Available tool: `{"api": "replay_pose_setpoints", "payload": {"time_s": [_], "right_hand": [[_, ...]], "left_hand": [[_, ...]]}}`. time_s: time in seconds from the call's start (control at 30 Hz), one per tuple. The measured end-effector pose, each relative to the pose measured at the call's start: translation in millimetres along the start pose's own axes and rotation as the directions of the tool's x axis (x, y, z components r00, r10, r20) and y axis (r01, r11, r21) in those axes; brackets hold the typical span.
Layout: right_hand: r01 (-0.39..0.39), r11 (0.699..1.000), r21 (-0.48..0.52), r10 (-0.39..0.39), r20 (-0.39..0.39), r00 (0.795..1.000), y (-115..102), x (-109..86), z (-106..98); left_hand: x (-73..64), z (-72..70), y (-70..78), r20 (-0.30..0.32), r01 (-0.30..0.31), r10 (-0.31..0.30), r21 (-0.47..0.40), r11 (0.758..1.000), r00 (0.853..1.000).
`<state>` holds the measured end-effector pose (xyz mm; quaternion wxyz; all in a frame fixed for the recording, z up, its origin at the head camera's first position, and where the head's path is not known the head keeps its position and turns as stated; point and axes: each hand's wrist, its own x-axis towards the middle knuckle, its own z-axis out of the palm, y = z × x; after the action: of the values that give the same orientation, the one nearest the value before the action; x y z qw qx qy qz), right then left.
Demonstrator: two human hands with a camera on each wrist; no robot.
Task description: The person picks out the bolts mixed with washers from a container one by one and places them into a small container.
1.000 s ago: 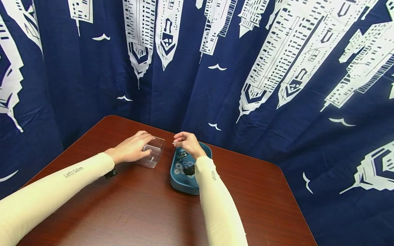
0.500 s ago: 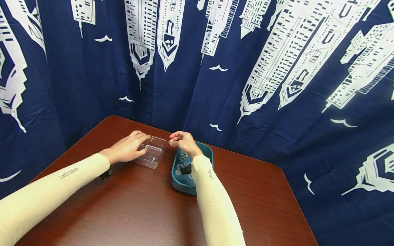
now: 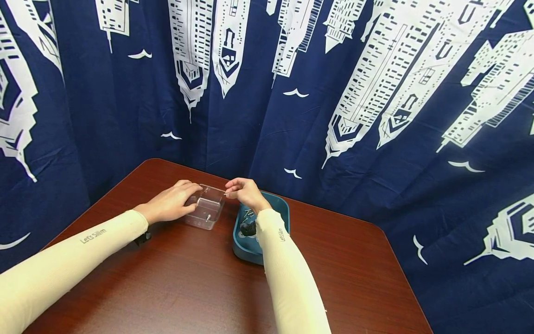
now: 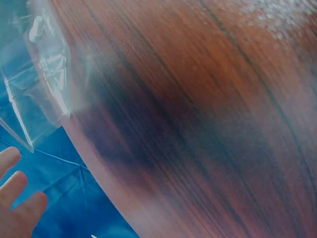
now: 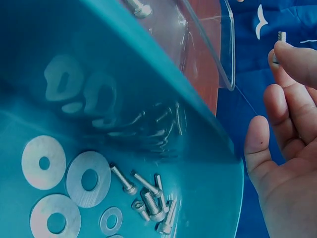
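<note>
In the head view my right hand (image 3: 248, 192) is raised between the blue tray (image 3: 247, 255) and the clear plastic container (image 3: 204, 224), near the container's right rim. Its thumb and a finger pinch a small bolt (image 5: 282, 36), threaded end showing in the right wrist view. My left hand (image 3: 173, 204) lies at the container's left side, fingers relaxed; in the left wrist view its fingertips (image 4: 34, 202) show beside the container (image 4: 62, 106) with nothing between them. Another bolt (image 3: 208, 216) is inside the container.
Inside the blue tray lie several metal bolts (image 5: 151, 201) and several flat washers (image 5: 89, 179) of different sizes. The brown wooden table (image 3: 187, 278) extends toward me and to the right. A dark blue curtain (image 3: 250, 134) with white buildings hangs behind the table.
My right hand has moved left from over the tray to the container's edge, carrying the bolt. My left hand has shifted slightly left, uncovering more of the container.
</note>
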<state>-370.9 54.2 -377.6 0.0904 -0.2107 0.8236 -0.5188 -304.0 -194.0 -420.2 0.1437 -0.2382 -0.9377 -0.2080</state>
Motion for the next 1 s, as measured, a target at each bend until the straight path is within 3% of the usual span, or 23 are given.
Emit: {"api": "replay_pose_setpoints", "payload": {"time_s": [1.0], "right_hand": [[-0.021, 0.999, 0.034, 0.020, 0.044, 0.999, -13.2, 16.1, 26.8]], "left_hand": [[-2.3, 7.6, -1.2, 0.047, 0.038, -0.037, -0.024, 0.999, 0.998]]}}
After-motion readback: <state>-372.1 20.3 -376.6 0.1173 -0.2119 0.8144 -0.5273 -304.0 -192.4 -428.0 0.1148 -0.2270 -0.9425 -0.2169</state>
